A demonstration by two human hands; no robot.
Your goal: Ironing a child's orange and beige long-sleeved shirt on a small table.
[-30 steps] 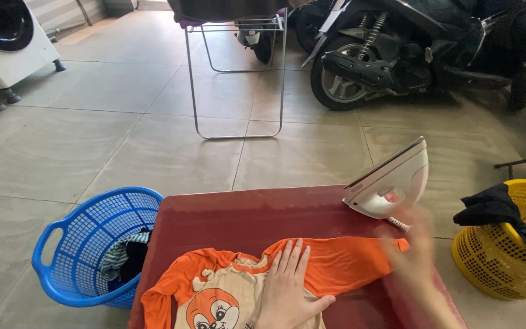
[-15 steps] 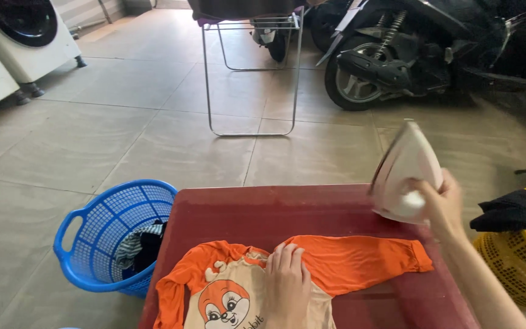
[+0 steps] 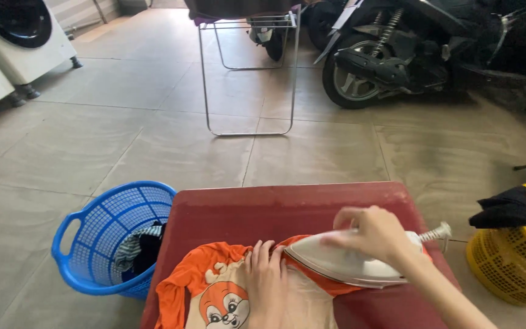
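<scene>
The white iron (image 3: 351, 262), which stood upright at the right edge of the board half a second ago, is now lowered flat onto the orange sleeve of the child's shirt (image 3: 226, 292). The right hand (image 3: 372, 234) is closed around the handle of the iron, its tip pointing to the left. The left hand (image 3: 267, 277) lies flat and open on the shirt – fingers together, just beside the iron's tip. The shirt lies on the dark red ironing board (image 3: 287, 207). A blue laundry basket (image 3: 101, 234) with clothes stands left of the board – a yellow basket (image 3: 512, 271) at the right.
</scene>
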